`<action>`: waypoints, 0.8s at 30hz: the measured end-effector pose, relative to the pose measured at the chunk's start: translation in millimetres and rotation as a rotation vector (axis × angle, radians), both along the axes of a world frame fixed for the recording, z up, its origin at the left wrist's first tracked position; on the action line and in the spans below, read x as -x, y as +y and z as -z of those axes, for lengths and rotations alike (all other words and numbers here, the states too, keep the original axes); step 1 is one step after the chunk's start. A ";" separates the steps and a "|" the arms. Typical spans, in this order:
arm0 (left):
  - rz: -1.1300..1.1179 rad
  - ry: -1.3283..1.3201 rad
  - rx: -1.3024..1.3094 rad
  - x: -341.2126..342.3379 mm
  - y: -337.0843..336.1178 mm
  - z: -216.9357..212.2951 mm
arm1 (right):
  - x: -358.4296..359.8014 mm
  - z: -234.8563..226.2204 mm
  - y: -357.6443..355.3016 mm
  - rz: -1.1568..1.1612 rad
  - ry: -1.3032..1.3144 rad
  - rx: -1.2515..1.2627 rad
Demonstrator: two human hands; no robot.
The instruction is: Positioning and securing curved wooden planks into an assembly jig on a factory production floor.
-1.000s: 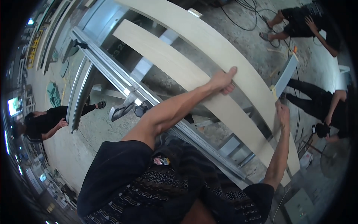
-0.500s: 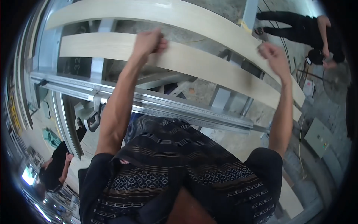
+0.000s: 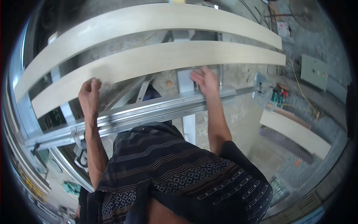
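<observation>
Two long pale boards lie across a metal frame in front of me, bent-looking in the fisheye picture: a far board (image 3: 149,20) and a near board (image 3: 156,59). My left hand (image 3: 89,93) hangs by the near board's front edge at left. Its fingers are closed toward the thumb; whatever they may hold is hidden. At the same board's front edge, further right, is my right hand (image 3: 207,80). Its fingers are loosely bent and apart from the thumb, with nothing seen in them. Whether either hand touches the board I cannot tell.
A metal rail (image 3: 160,106) with a ruled scale runs between me and the boards. A clamp (image 3: 80,151) hangs at its left. On the right are a grey box (image 3: 314,72), a shorter pale board (image 3: 292,132) and tools (image 3: 280,95) on the floor.
My view has turned and shifted right. Both hands have drawn back toward me from over the boards, and the right hand's fingers have loosened. The co-worker at upper right has left the view.
</observation>
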State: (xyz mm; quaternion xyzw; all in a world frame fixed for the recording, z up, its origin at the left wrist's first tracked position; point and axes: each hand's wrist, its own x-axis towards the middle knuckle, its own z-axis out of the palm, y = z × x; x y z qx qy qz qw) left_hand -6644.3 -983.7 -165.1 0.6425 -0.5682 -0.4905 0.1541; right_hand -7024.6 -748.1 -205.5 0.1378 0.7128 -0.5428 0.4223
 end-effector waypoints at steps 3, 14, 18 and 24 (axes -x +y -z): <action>0.133 -0.137 0.175 31.3 -2.6 -15.2 | 7.4 22.8 9.4 0.196 -0.145 0.169; 0.667 -0.168 0.511 83.0 -37.8 15.4 | 6.5 25.9 -5.1 0.361 -0.124 0.454; 0.971 -0.266 0.427 115.1 -60.3 23.5 | 13.7 43.8 -10.0 0.466 -0.131 0.576; 1.045 -0.402 0.275 145.1 -60.4 18.6 | 15.2 40.9 -12.3 0.615 -0.164 0.737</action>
